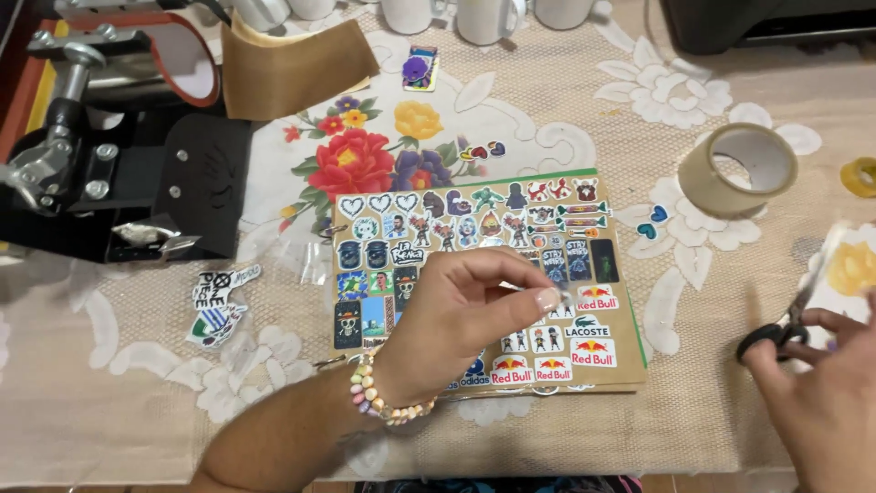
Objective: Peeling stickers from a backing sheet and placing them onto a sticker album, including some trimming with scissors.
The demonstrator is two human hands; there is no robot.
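Both hands work at a flowered tablecloth. Left hand hovers over a brown card covered with stickers, thumb and forefinger pinched shut on a small sticker just above the card's right half. Right hand, at the near right edge, closes its fingers around black-handled scissors, blades blurred. A tape roll lies far right; a black press stands far left.
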